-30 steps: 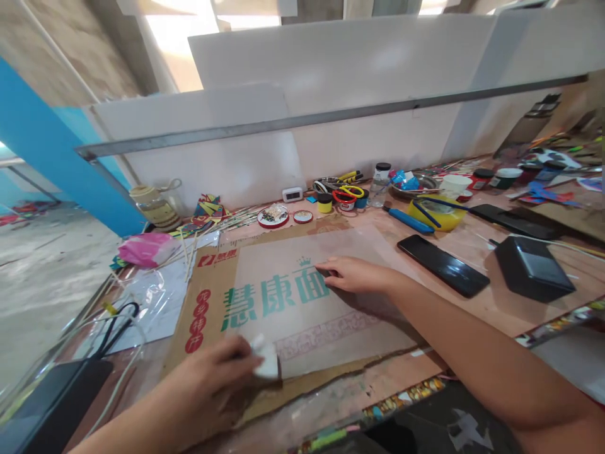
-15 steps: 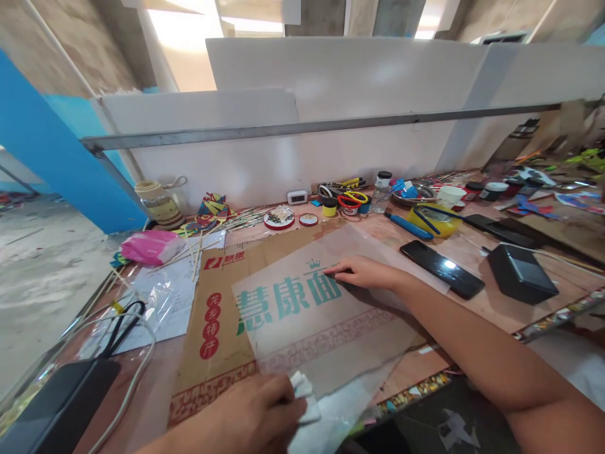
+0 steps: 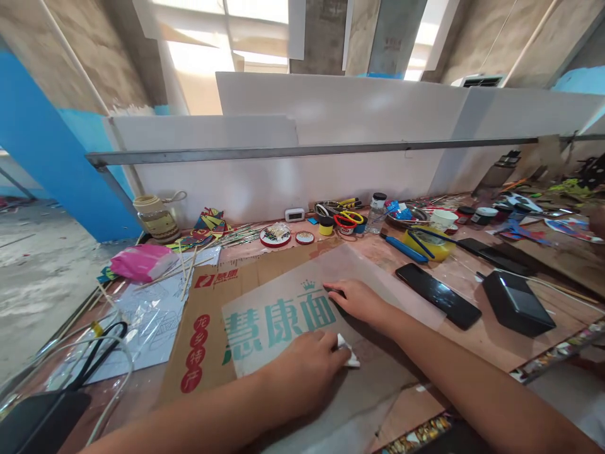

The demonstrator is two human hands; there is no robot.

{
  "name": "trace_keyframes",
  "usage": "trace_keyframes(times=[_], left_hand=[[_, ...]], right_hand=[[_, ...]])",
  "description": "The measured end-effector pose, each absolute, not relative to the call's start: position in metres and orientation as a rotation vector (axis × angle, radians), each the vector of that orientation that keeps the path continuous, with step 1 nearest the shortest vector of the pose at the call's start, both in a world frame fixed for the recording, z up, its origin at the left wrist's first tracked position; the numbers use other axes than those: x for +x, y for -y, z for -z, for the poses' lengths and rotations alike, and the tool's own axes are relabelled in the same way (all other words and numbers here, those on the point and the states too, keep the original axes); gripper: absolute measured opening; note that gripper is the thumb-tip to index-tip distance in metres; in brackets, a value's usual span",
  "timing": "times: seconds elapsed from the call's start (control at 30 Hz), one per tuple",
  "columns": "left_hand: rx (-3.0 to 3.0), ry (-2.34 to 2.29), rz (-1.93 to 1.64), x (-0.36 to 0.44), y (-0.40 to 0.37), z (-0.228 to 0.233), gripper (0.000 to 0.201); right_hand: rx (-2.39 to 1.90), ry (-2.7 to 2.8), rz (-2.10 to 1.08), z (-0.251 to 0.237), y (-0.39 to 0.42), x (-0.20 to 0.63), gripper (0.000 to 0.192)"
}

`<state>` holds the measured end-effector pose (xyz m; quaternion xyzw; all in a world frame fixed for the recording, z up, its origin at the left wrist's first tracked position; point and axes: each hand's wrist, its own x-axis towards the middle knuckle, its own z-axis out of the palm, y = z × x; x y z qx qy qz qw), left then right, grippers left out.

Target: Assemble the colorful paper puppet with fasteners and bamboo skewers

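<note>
Left hand (image 3: pixel 302 372) pressed down on a translucent sheet (image 3: pixel 302 315), pinching a small white wad (image 3: pixel 348 353) at its fingertips. Right hand (image 3: pixel 357 299) flat on the same sheet, just beyond the wad. Printed cardboard (image 3: pixel 203 328) underneath; black phone (image 3: pixel 437 295) right of both.

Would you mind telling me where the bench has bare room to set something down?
Bare wood shows between the black phone and the black box, and at the near edge below the box. The translucent sheet under both hands is flat but in use. The back row around the scissors and yellow bowl is crowded.
</note>
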<state>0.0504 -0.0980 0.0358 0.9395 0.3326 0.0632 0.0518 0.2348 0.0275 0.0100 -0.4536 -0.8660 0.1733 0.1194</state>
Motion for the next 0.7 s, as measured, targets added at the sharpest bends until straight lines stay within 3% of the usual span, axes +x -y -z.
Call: trace_keyframes(times=[0.17,0.37,0.5,0.7], left_hand=[[2.875,-0.996,-0.189,0.047,0.092,-0.018,0.023],[2.813,-1.056,-0.271,0.032,0.089,-0.037,0.005],[2.794,-1.061,-0.463,0.028,0.092,-0.045,0.018],[2.764,-1.220,-0.506,0.019,0.095,-0.070,0.023]], right_hand=[[-1.321,2.530,-0.520,-0.012,-0.027,0.236,0.043],[-1.293,2.530,-0.542,-0.009,-0.028,0.236,0.045],[-1.276,2.537,-0.571,-0.007,-0.030,0.237,0.045],[-1.253,2.551,-0.593,-0.005,-0.032,0.239,0.045]])
